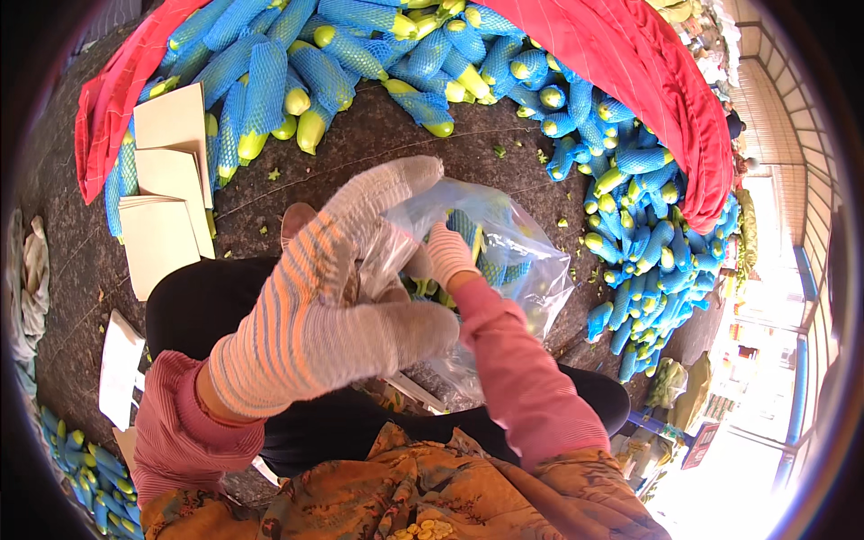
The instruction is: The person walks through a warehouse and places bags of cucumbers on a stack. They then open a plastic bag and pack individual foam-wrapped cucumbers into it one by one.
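My left hand (317,297), in a striped knit glove with grey fingers, is at the mouth of a clear plastic bag (540,270). Its thumb and fingers are spread wide, and bunched film lies between them. Inside the bag are several green zucchini in blue foam net sleeves (496,270). My right hand (451,253), gloved the same way, reaches down into the bag beside them. Its fingertips are partly hidden, so whether it grips a zucchini cannot be told. The bag stands on the dark floor between my knees.
Sleeved zucchini (270,81) lie in a large heap ahead, curving into another pile (648,270) at right. Red cloth (628,81) drapes over the heap. Cream cardboard sheets (162,229) lean at left; more sleeved zucchini (88,479) lie at lower left.
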A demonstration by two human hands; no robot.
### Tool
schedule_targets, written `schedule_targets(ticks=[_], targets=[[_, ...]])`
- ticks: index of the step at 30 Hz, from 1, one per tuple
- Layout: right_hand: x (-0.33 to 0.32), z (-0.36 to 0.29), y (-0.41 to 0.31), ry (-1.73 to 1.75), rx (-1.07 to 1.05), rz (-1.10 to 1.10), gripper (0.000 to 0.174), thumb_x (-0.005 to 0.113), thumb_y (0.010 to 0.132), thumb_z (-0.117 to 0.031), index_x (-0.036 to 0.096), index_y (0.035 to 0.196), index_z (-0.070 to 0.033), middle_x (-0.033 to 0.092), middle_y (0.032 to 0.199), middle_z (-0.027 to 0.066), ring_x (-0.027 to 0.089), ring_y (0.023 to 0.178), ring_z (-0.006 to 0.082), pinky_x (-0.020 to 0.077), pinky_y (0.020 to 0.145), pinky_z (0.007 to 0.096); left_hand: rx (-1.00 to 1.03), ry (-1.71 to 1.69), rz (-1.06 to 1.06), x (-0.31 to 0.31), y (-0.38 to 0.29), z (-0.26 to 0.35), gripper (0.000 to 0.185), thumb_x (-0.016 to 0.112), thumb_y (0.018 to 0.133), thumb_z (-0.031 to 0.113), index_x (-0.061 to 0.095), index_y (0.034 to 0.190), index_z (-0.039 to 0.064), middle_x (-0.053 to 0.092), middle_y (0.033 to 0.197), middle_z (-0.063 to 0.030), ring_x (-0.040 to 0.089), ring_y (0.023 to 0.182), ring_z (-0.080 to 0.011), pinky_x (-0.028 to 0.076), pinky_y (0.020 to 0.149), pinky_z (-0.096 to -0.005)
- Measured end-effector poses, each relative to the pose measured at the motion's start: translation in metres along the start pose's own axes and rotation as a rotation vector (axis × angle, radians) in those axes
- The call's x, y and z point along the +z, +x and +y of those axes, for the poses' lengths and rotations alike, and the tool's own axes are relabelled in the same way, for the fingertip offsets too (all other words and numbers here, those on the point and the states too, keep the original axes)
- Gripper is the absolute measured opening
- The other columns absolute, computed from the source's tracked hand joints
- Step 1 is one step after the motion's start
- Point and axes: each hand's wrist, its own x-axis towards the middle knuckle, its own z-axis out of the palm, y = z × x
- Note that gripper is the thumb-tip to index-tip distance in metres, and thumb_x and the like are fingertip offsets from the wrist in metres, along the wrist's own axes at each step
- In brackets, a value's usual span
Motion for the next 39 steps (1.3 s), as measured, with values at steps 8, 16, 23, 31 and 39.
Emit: schedule_targets(ticks=[8,16,23,31,39], targets=[[0.022,-0.023,0.021,-0.439,-0.323,0.555,0.062,0.058,0.081,-0.043,0.045,0.137,-0.019,0.036,0.144,0.0214,0.03,0.134,0.0412,0.0153,0.097,0.077,-0.092,0.318,-0.199,0.014,0.006,0.003,0.095,0.085,0.062,0.004,0.036,0.143,0.011,0.052,0.107,-0.0024,0.048,0.069,-0.0031,0.037,0.059,-0.0171],[-0.112,0.163,-0.051,-0.023,0.17,-0.297,0.029,0.059,0.091,-0.025,0.064,0.117,-0.012,0.067,0.106,0.0097,0.063,0.098,0.0215,0.0479,0.088,0.0364,-0.236,-0.097,-0.014,-0.005,-0.003,0.013,0.071,0.077,0.062,0.002,0.047,0.125,0.006,0.057,0.104,-0.008,0.047,0.063,-0.0053,0.037,0.055,-0.02],[-0.251,0.051,0.028,0.636,-0.706,-0.551,0.033,0.064,0.087,-0.016,0.062,0.112,0.005,0.065,0.106,0.0158,0.062,0.1,0.0239,0.0474,0.087,0.0331,-0.063,0.174,-0.199,-0.022,0.028,0.022,0.049,0.08,0.069,0.011,0.057,0.111,0.0,0.056,0.107,-0.0113,0.054,0.091,-0.0201,0.043,0.079,-0.0318],[-0.13,-0.134,0.316,0.291,-0.861,0.964,0.046,0.074,0.07,-0.022,0.06,0.111,-0.006,0.06,0.106,0.0182,0.056,0.1,0.0389,0.0454,0.089,0.0455,-0.078,-0.088,0.076,-0.026,0.032,0.007,0.04,0.078,0.078,0.015,0.059,0.109,-0.002,0.057,0.109,-0.0164,0.057,0.101,-0.0238,0.045,0.084,-0.0336],[-0.175,-0.221,0.324,-0.53,-0.405,0.525,0.064,0.076,0.07,-0.031,0.051,0.125,-0.009,0.063,0.11,0.0175,0.063,0.101,0.0322,0.0519,0.083,0.0416,-0.179,-0.016,0.098,-0.025,0.043,0.023,0.036,0.074,0.079,0.007,0.058,0.11,-0.002,0.058,0.102,-0.0116,0.058,0.091,-0.0182,0.046,0.078,-0.0315]])
